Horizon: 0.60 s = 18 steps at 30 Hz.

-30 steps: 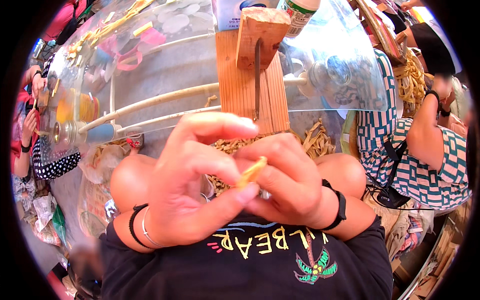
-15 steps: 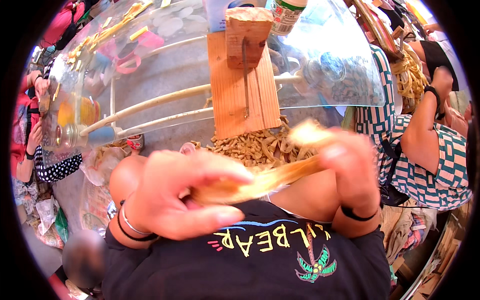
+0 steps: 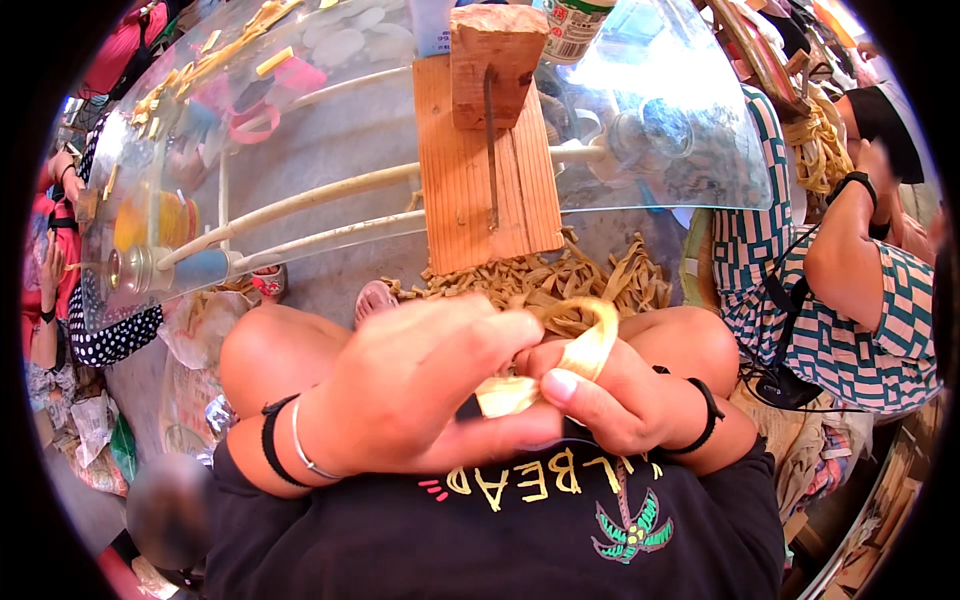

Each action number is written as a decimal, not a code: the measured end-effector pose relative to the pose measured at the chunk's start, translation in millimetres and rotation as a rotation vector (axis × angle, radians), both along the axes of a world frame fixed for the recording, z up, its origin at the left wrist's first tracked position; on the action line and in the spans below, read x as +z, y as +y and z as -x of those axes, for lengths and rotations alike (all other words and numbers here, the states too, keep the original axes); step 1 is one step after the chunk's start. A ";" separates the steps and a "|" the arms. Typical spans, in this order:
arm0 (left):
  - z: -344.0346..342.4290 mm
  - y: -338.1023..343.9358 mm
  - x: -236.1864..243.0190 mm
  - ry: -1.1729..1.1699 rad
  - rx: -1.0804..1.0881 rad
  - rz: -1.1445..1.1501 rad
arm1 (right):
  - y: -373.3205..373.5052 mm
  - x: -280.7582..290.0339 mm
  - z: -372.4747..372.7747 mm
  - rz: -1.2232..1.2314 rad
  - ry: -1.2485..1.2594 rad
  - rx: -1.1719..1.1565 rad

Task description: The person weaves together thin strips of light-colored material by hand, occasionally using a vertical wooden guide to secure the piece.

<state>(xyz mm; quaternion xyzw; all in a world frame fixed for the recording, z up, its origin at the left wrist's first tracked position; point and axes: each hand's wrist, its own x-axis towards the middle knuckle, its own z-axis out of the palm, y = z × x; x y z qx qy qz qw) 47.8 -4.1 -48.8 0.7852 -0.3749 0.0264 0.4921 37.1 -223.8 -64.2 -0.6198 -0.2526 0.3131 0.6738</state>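
Note:
My left hand (image 3: pixel 420 385) and my right hand (image 3: pixel 625 400) meet above my lap, both closed round a pale yellow, flat fibrous strip (image 3: pixel 590 350) that arches over in a loop, its lower part showing between my fingers. My right thumb presses on it; part of my left fingertips is hidden. Beyond them lies a heap of short tan strips and pieces (image 3: pixel 625 275) on the floor. Further off, a wooden board (image 3: pixel 450 190) on the glass table bears an upright wooden block (image 3: pixel 497 50) with a thin dark metal piece (image 3: pixel 490 160) coming down from it.
The glass table (image 3: pixel 300 140) on pale tube legs holds scattered strips and a bottle (image 3: pixel 575 25). A person in patterned trousers (image 3: pixel 850 320) sits at the right near coils of strips (image 3: pixel 815 150); another person's hands (image 3: pixel 60 260) show at the left, with bags (image 3: pixel 95 430) below.
Half a second ago the strip was stretched out between my blurred hands, the right one higher; now the hands have drawn together lower down and the strip is bent into a loop.

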 end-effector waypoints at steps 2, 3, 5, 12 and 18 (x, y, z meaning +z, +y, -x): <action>3.8 -3.0 -10.7 0.008 0.010 0.075 | 4.3 0.7 2.1 0.016 -0.172 -0.153; 6.7 -7.3 -12.1 0.049 0.047 0.134 | 5.8 -3.8 0.0 0.037 -0.361 -0.244; 11.3 -12.9 -18.7 -0.048 0.032 0.206 | 7.3 -6.2 -5.4 0.005 -0.468 -0.269; -6.0 -1.1 -15.7 0.022 -0.022 0.271 | -2.4 1.7 -7.9 -0.150 -0.231 -0.286; -8.4 -5.8 -25.8 0.369 -0.180 0.334 | 1.3 -3.3 -6.6 -0.298 0.004 -0.199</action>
